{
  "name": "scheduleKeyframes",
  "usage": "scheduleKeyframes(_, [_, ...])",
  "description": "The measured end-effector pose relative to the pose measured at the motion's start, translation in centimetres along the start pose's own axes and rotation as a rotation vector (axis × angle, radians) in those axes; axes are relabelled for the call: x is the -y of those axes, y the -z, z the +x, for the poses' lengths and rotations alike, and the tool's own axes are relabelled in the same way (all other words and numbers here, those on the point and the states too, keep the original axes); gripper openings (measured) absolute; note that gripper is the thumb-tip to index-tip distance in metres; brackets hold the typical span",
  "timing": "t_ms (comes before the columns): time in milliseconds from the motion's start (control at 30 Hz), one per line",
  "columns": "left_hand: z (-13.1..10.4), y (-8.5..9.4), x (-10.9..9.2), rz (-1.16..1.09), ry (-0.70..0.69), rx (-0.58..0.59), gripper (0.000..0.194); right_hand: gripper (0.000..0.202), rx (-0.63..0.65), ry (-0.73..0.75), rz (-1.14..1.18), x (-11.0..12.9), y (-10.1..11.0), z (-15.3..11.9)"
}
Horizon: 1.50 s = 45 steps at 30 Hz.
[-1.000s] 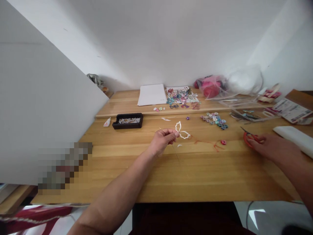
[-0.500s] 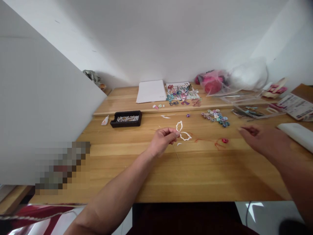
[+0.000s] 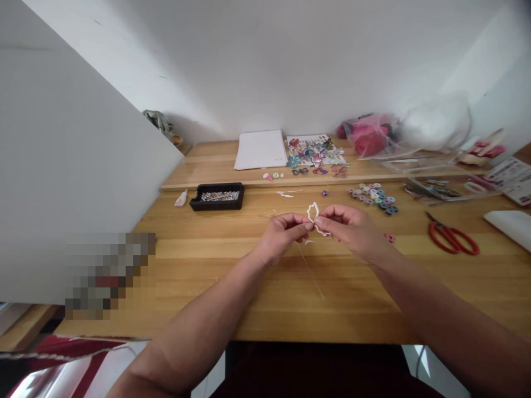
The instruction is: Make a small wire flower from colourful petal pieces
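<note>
A white butterfly-like outline point(image 3: 309, 212) with two open loops is pinched between both my hands, just over the middle of the table. My left hand point(image 3: 282, 235) grips it at its inner point, thumb against fingers. Thumb and fingers of my right hand point(image 3: 350, 226) close on it from the other side and cover part of the lower loop. A thin pale thread point(image 3: 309, 268) trails below my left hand onto the wood. Beneath the outline lies a small white curved scrap point(image 3: 308, 242). Red-handled scissors point(image 3: 443, 228) lie apart, right of my right hand.
A black tray point(image 3: 216, 205) of beads and a small glue bottle point(image 3: 181, 199) stand left. Thread spools point(image 3: 375, 194) cluster right of centre, before a clear tool box point(image 3: 456, 190). White paper point(image 3: 261, 149) and colourful flower pieces point(image 3: 317, 152) lie on the back ledge.
My right hand has come in from the right to the white outline and now pinches it. The scissors, hidden behind that hand before, now show on the table.
</note>
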<state>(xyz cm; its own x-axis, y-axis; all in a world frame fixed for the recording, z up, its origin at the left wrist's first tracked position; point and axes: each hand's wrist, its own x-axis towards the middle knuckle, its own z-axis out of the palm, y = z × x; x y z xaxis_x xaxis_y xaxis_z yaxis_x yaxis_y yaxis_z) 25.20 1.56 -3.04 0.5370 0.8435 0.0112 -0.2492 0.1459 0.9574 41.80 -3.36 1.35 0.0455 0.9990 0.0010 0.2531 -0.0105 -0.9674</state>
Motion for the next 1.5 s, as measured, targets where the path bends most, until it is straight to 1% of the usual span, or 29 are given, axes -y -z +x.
scheduleKeyframes(100, [0.1,0.0,0.1,-0.007,-0.017,0.013,0.029,0.032,0.004,-0.013,0.030,0.1,0.0,0.1])
scheduleKeyframes(267, [0.1,0.0,0.2,-0.018,-0.016,-0.010,0.028,0.034,0.014,-0.017,0.076,-0.1,-0.1,0.1])
scheduleKeyframes(433, [0.1,0.2,0.1,-0.007,-0.024,0.020,0.027,0.032,0.073,0.011,0.045,-0.3,0.1,0.3])
scheduleKeyframes(667, [0.2,0.4,0.2,0.007,0.001,0.014,0.029,0.033,0.172,-0.038,0.032,-0.8,0.7,0.8])
scheduleKeyframes(800, [0.1,0.4,0.0,0.036,0.009,0.014,0.033,0.034,0.225,-0.065,0.093,-1.5,1.0,1.0])
scheduleKeyframes(933, [-0.1,0.4,-0.3,0.070,0.027,0.055,0.034,0.032,0.276,-0.105,0.134,-1.6,1.3,1.1])
scheduleKeyframes(1100, [-0.1,0.4,-0.3,0.108,0.052,0.156,0.035,0.030,0.388,-0.158,0.183,-1.4,1.4,1.0])
scheduleKeyframes(1167, [-0.1,0.4,-0.3,0.141,0.058,0.164,0.034,0.031,0.416,-0.167,0.190,-1.4,1.5,1.0])
scheduleKeyframes(1233, [-0.2,0.4,-0.4,0.155,0.049,0.158,0.034,0.032,0.411,-0.180,0.199,-1.5,1.5,1.0])
scheduleKeyframes(1333, [-0.2,0.4,-0.4,0.154,0.020,0.138,0.032,0.032,0.357,-0.194,0.231,-1.7,1.5,0.9])
scheduleKeyframes(1500, [-0.1,0.3,-0.1,0.155,-0.038,0.028,0.030,0.028,0.290,-0.206,0.254,-2.2,1.3,0.4])
